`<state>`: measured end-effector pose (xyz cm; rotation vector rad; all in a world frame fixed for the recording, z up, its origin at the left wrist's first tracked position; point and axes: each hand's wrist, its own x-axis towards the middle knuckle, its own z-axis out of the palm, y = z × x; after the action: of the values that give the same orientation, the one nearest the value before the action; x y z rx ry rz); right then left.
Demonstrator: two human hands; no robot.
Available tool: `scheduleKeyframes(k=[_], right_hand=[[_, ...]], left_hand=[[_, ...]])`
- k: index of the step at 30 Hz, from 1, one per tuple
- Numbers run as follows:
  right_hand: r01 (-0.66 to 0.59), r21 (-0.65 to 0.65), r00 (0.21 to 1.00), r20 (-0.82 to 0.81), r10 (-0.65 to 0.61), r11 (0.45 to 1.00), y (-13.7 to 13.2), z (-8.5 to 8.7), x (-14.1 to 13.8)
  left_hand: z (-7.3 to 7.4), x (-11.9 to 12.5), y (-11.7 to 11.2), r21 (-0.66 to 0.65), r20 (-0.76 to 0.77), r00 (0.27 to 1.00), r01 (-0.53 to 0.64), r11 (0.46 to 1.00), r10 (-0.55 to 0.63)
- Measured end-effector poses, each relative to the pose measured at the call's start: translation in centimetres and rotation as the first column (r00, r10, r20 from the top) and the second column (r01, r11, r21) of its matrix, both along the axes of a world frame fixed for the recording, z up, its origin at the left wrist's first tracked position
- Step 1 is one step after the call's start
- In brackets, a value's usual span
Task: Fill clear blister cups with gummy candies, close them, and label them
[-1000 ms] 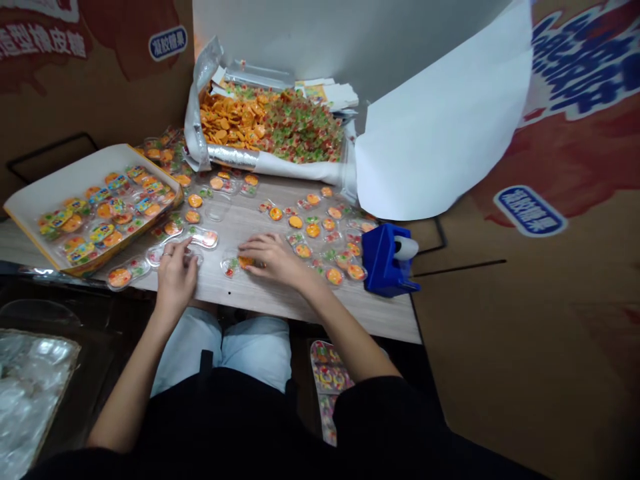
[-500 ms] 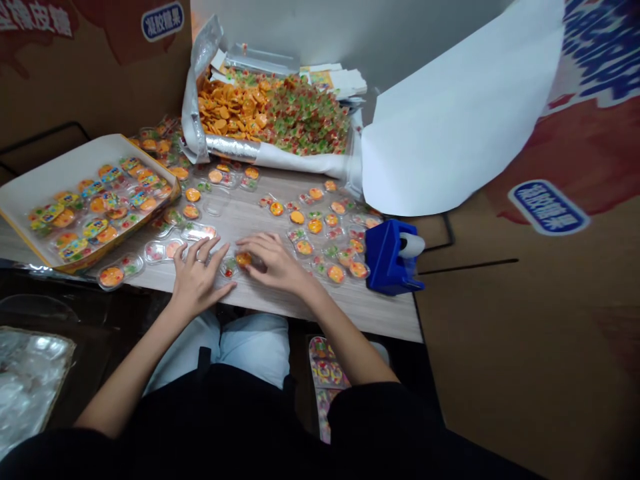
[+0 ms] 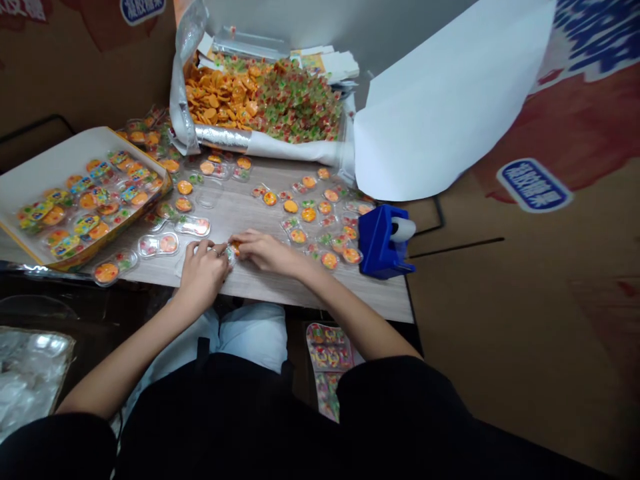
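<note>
Near the front edge of the table (image 3: 280, 290), both hands meet at a small clear plastic candy pack (image 3: 233, 251) with an orange gummy and green bits, partly hidden by fingers. My left hand (image 3: 204, 268), a ring on one finger, curls closed against the pack's left side. From the right, my right hand (image 3: 261, 251) pinches the pack's orange end, fingers bent. Just beyond my left hand lie two filled packs, one clear pack (image 3: 194, 226) and another clear pack (image 3: 158, 245). Something clear shows partly beside my left hand, too hidden to name.
A shallow box (image 3: 107, 137) of labelled packs stands at left. Behind, a foil-lined container holds orange gummies (image 3: 220, 97) and red-green gummies (image 3: 303, 103). A blue tape dispenser (image 3: 380, 243) stands at right, beside several filled packs (image 3: 308, 214). Large cardboard boxes (image 3: 500, 300) flank the table.
My left hand has gone from spread fingers to curled ones and closed in on the pack. My right hand stays at the pack's orange end. The camera view has shifted slightly.
</note>
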<state>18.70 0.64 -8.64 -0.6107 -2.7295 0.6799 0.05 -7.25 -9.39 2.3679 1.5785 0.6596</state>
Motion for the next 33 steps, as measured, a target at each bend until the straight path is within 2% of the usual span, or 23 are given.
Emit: scheduleKeyframes(k=[3, 6, 9, 11, 13, 15, 17, 19, 21, 22, 24, 27, 30, 33], right_hand=[[-0.012, -0.039, 0.995, 0.103, 0.016, 0.999, 1.4, 0.7, -0.1], [0.019, -0.04, 0.993, 0.118, -0.014, 0.999, 1.5, 0.1, 0.1], [0.122, 0.055, 0.988, 0.088, -0.126, 0.991, -0.3, -1.5, 0.1], [0.175, 0.137, 0.976, 0.102, -0.19, 0.975, -1.9, -2.3, 0.0], [0.176, 0.185, 0.969, 0.141, -0.203, 0.967, -3.4, -2.4, 0.0], [0.176, 0.213, 0.963, 0.164, -0.212, 0.961, -4.5, -1.7, 0.4], [0.259, 0.264, 0.943, 0.138, -0.303, 0.929, -5.2, -0.8, 1.3], [0.408, 0.316, 0.887, 0.086, -0.454, 0.856, -5.8, -0.4, 2.5], [0.514, 0.326, 0.821, 0.079, -0.565, 0.793, -6.3, -0.8, 3.6], [0.535, 0.317, 0.803, 0.096, -0.588, 0.783, -6.5, -1.3, 4.0], [0.541, 0.286, 0.798, 0.121, -0.59, 0.791, -6.6, -2.4, 4.5], [0.528, 0.251, 0.825, 0.075, -0.56, 0.811, -6.0, -3.6, 5.0], [0.48, 0.23, 0.868, 0.016, -0.496, 0.847, -4.6, -4.0, 5.9], [0.433, 0.21, 0.898, -0.015, -0.44, 0.876, -3.3, -4.0, 6.9]], left_hand=[[0.9, 0.3, 1.2, -0.077, -0.119, 0.993, 0.01, 0.997, -0.02], [1.5, 0.3, 2.4, -0.13, -0.194, 0.98, 0.011, 0.992, -0.036], [2.0, 0.0, 3.2, -0.132, -0.188, 0.98, 0.038, 0.99, -0.062], [2.3, -0.2, 3.4, -0.135, -0.245, 0.966, 0.052, 0.989, -0.085], [2.6, -0.3, 3.4, -0.154, -0.339, 0.933, 0.067, 0.986, -0.117], [3.1, -0.3, 3.3, -0.179, -0.395, 0.906, 0.089, 0.98, -0.154], [3.6, -0.1, 3.1, -0.21, -0.396, 0.901, 0.102, 0.972, -0.18], [4.1, 0.1, 2.8, -0.245, -0.387, 0.905, 0.084, 0.966, -0.177], [4.4, 0.4, 2.6, -0.272, -0.392, 0.907, 0.046, 0.961, -0.154], [4.5, 0.5, 2.6, -0.279, -0.4, 0.905, 0.028, 0.96, -0.143], [4.7, 0.7, 2.6, -0.288, -0.417, 0.899, 0.011, 0.957, -0.136], [4.8, 0.7, 2.7, -0.302, -0.44, 0.887, 0.001, 0.953, -0.141], [4.7, 1.0, 2.7, -0.29, -0.455, 0.882, -0.012, 0.957, -0.126], [4.5, 1.5, 2.2, -0.251, -0.417, 0.906, -0.041, 0.967, -0.07]])
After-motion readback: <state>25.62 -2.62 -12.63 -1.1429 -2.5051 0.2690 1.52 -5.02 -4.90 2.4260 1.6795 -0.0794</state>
